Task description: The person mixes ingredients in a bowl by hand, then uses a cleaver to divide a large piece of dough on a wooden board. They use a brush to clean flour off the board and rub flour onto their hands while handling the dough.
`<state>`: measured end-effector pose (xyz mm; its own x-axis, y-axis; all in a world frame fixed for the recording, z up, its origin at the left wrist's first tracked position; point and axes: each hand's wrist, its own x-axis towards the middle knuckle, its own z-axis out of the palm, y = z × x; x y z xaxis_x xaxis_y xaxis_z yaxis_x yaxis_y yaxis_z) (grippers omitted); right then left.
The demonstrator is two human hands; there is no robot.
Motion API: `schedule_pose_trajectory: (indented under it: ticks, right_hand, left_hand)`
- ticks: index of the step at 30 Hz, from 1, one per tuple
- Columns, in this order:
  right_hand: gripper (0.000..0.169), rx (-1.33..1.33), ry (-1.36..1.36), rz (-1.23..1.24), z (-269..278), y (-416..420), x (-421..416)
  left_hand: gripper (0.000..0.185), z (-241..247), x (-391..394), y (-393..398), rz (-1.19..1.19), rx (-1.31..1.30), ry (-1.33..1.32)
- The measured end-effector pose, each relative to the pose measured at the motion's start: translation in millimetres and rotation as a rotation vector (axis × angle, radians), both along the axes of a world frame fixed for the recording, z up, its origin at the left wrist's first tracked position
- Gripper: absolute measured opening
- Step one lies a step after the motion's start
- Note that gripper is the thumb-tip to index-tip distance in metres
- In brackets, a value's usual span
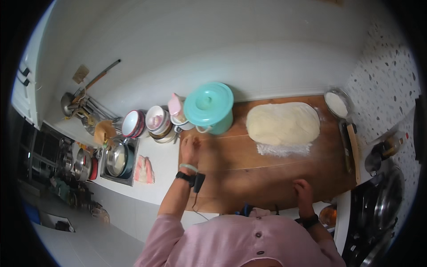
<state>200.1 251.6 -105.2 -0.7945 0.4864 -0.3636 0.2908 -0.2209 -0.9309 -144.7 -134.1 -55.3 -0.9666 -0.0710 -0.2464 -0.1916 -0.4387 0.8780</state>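
A flattened slab of pale dough (283, 123) lies on a large wooden board (247, 180), with a patch of white flour (283, 149) along its near edge. My left hand (190, 147) is over the board's left edge, just in front of a turquoise lidded bucket (213, 123). Its fingers are blurred, and I see no object in them. Above the near right part of the board is my right hand (303, 191), fingers loosely bent and nothing visible in it. Both wrists wear dark bands.
A bowl of white powder (337, 104) stands at the far right corner. A knife (346, 147) and a wooden rolling pin (353, 153) lie along the board's right edge. Leftward are stacked bowls (130, 123), a pink-and-white cloth (144, 170) and a sink (133, 177) holding pans.
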Motion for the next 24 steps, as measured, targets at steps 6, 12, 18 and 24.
schedule_pose_trajectory:
  ticks: [6,12,18,24]
  right_hand:
    - [0.006,-0.005,0.065,0.027,-1.4,14.2,-29.8]
    - [0.015,0.193,0.076,0.088,-21.4,47.1,-36.3]
    - [0.01,0.522,0.061,0.188,2.2,59.0,-40.3]
    - [0.013,0.749,-0.061,0.005,14.2,74.3,-11.3]
  left_hand:
    - [0.015,-39.3,104.9,-15.7,-0.159,-0.27,-0.249]
    - [0.017,-41.6,121.8,18.8,-0.377,-0.589,-0.115]
    - [0.033,-80.8,53.3,64.7,-0.558,-0.804,0.264]
    - [0.042,-64.9,-1.8,153.4,-0.669,-0.873,0.613]
